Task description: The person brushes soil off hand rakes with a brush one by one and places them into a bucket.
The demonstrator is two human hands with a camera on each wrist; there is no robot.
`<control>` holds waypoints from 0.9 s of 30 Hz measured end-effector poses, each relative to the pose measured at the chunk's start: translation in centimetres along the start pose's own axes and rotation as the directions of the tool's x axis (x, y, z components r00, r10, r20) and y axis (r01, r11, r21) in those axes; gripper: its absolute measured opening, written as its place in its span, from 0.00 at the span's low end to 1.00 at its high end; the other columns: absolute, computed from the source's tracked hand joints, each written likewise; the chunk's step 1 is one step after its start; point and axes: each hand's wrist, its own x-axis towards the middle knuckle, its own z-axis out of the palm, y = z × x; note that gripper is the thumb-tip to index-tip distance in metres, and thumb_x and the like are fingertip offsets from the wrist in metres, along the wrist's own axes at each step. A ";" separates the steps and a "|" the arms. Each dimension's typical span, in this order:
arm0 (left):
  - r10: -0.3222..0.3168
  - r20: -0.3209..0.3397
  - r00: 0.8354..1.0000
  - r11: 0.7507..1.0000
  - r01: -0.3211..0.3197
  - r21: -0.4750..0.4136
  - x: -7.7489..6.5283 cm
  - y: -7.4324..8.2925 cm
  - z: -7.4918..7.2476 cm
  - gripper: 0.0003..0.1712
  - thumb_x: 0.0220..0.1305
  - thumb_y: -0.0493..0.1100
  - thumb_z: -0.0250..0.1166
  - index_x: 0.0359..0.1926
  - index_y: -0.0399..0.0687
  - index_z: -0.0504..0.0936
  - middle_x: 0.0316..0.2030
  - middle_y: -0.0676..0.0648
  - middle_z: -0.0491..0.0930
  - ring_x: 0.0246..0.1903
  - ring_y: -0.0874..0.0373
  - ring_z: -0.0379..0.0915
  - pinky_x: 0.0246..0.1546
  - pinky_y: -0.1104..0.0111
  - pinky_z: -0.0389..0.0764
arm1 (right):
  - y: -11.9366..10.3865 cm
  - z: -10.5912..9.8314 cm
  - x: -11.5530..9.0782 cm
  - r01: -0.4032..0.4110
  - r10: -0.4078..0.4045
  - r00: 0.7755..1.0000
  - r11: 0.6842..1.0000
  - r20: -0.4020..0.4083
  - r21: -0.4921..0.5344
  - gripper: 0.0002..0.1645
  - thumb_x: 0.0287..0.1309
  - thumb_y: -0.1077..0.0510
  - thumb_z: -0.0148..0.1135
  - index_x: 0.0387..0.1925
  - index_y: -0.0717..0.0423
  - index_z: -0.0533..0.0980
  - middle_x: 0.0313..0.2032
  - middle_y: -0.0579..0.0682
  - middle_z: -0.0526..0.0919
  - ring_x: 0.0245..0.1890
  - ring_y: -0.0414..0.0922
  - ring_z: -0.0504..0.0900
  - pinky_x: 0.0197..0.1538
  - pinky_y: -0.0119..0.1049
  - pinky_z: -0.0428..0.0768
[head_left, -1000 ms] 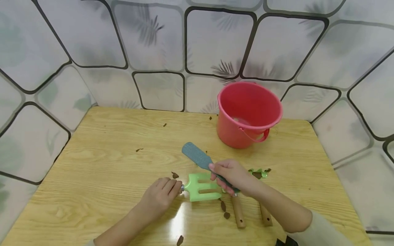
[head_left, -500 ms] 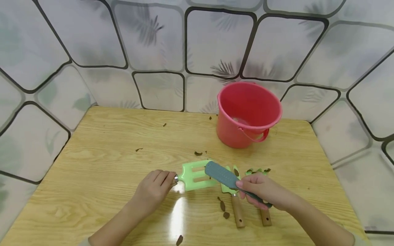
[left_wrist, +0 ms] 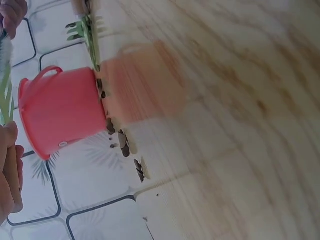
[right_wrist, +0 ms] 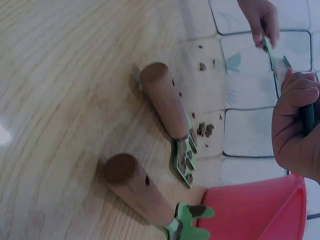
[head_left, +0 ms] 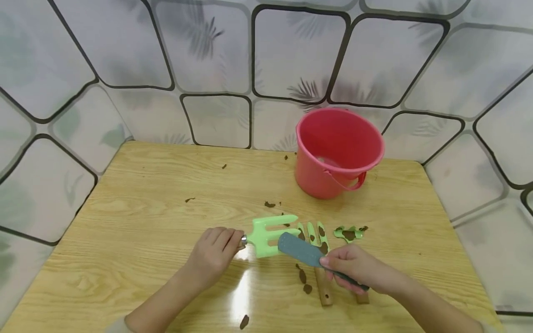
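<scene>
A green fork point(head_left: 261, 239) was gripped by the left hand point(head_left: 215, 253), a grey tool point(head_left: 303, 250) by the right hand point(head_left: 353, 268). A bucket point(head_left: 317, 180) was seen near the tabletop's point(head_left: 141, 231) far edge.

Your left hand point(head_left: 214, 253) grips a green fork point(head_left: 261, 237); your right hand point(head_left: 353, 268) holds a flat grey-blue tool point(head_left: 300, 250), its end overlapping the fork from your viewpoint. Near your right hand, two brown-flecked green tools point(head_left: 324, 289) lie on the counter point(head_left: 145, 222). Beyond them stands a red bucket point(head_left: 315, 180).
</scene>
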 end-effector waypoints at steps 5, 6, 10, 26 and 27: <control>0.026 0.040 0.999 1.000 -0.026 0.015 0.3 0.6 0.3 0.19 0.73 0.41 0.47 0.33 0.35 0.80 0.27 0.45 0.79 0.25 0.55 0.75 0.22 0.69 0.79 | -0.3 1.4 1.7 -0.009 0.007 0.999 0.999 -0.043 -0.049 0.29 0.70 0.52 0.48 0.27 0.79 0.69 0.09 0.43 0.65 0.05 0.32 0.61 0.07 0.25 0.60; 0.032 0.049 0.998 0.999 -0.033 0.016 0.4 0.7 0.3 0.19 0.73 0.41 0.47 0.33 0.35 0.80 0.27 0.45 0.79 0.26 0.55 0.76 0.22 0.70 0.79 | -0.6 1.8 2.3 -0.020 0.015 0.998 0.997 -0.068 -0.069 0.29 0.69 0.51 0.49 0.27 0.77 0.70 0.09 0.43 0.66 0.04 0.32 0.62 0.07 0.25 0.60; 0.066 0.055 0.996 0.998 -0.067 0.019 0.4 1.5 0.4 0.19 0.73 0.39 0.47 0.32 0.35 0.82 0.27 0.45 0.80 0.25 0.55 0.76 0.23 0.71 0.80 | -2.6 3.0 5.0 -0.080 0.054 0.969 0.992 -0.243 -0.102 0.28 0.67 0.44 0.51 0.26 0.66 0.74 0.10 0.44 0.69 0.05 0.35 0.63 0.08 0.25 0.62; -0.053 0.008 0.999 0.999 0.053 -0.002 0.5 0.3 -0.4 0.20 0.73 0.41 0.48 0.32 0.31 0.80 0.25 0.43 0.79 0.23 0.54 0.75 0.21 0.68 0.79 | -6.2 0.7 4.3 -0.034 0.038 0.960 0.999 -0.278 0.021 0.27 0.66 0.44 0.53 0.27 0.66 0.70 0.10 0.46 0.67 0.06 0.38 0.63 0.11 0.26 0.64; -0.057 0.013 0.998 0.998 0.057 0.001 0.4 0.1 -0.5 0.20 0.73 0.41 0.48 0.32 0.31 0.80 0.25 0.43 0.79 0.23 0.54 0.75 0.20 0.68 0.79 | -6.2 0.5 4.1 -0.035 0.038 0.962 0.999 -0.272 0.017 0.26 0.66 0.44 0.53 0.27 0.66 0.70 0.10 0.46 0.67 0.06 0.38 0.64 0.11 0.26 0.64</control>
